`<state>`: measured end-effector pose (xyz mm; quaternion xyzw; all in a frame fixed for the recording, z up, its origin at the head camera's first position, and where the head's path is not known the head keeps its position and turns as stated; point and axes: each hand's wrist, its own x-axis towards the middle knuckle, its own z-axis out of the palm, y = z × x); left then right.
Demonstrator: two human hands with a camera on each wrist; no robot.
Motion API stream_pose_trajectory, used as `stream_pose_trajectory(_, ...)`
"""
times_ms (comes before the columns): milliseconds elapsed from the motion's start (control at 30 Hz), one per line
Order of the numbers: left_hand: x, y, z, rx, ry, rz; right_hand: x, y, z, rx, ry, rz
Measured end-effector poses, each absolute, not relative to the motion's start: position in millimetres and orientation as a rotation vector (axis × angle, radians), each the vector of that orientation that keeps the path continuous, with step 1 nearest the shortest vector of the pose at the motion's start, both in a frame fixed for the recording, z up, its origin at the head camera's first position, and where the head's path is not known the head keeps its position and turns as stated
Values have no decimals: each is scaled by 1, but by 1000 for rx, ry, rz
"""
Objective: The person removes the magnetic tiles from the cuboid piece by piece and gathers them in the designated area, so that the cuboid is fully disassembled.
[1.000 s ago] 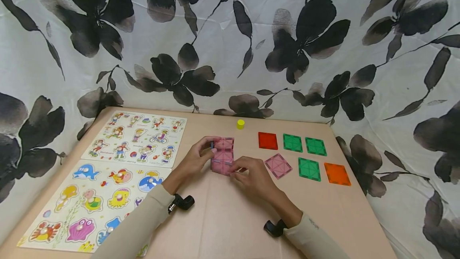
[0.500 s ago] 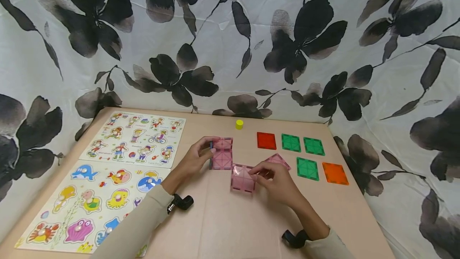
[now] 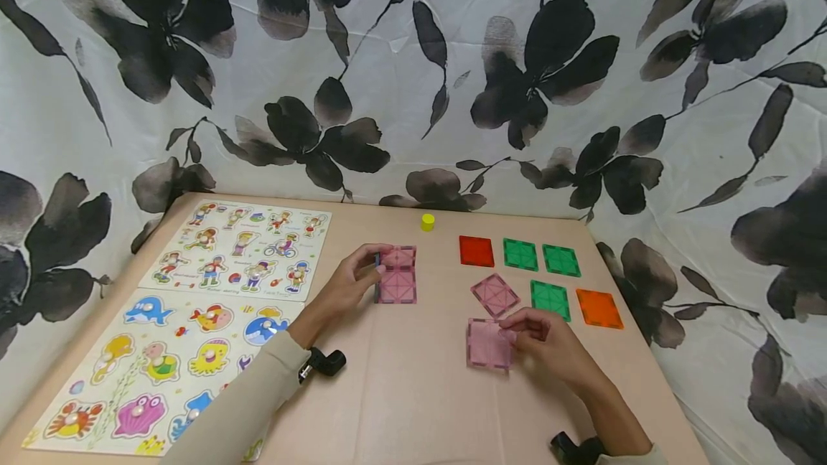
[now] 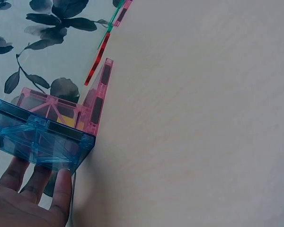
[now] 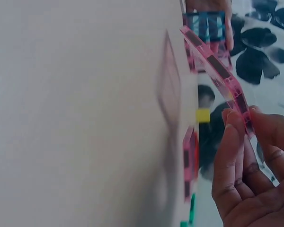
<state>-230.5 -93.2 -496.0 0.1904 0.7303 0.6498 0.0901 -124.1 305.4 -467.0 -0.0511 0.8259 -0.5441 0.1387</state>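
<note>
My left hand (image 3: 347, 285) grips a blue translucent magnetic tile (image 4: 40, 135) standing on edge. Joined to it are pink tiles (image 3: 397, 285), one upright and one lying flat in the left wrist view. My right hand (image 3: 549, 343) pinches a single pink magnetic tile (image 3: 488, 344) by its edge between thumb and fingers. In the right wrist view this tile (image 5: 217, 68) is tilted and raised off the table, with its shadow below. Another pink tile (image 3: 495, 296) lies flat just beyond it.
A red tile (image 3: 476, 251), several green tiles (image 3: 520, 255) and an orange tile (image 3: 599, 308) lie at the right. Near the back edge stands a small yellow cylinder (image 3: 428, 222). Two picture puzzle boards (image 3: 235, 250) cover the table's left side. A floral cloth (image 3: 426, 77) hangs behind.
My right hand has drawn one pink tile away from the joined tiles and carried it right and towards me. The left hand stays at the blue tile.
</note>
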Motion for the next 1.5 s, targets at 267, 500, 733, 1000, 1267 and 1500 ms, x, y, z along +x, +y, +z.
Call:
stream_pose_trajectory(267,-232,-94,-497,541,2176,1936,-126,323,-477,-111,2321,-1578)
stream_pose_trajectory(500,-233,-93,-496,536,2165,1934,-127,321,-473,2,2465,-1400)
stream_pose_trajectory(733,-232,-93,-494,508,2163,1932,-132,311,-457,0,2696,-1203)
stream_pose_trajectory(1000,-234,-94,-497,541,2178,1946,-154,273,-451,-163,2744,-1206)
stream_pose_trajectory(1267,-231,-91,-496,528,2179,1930,-187,219,-449,-341,2732,-1261)
stream_pose_trajectory(1500,-230,-91,-496,547,2199,1935,-212,179,-450,-375,2748,-1286)
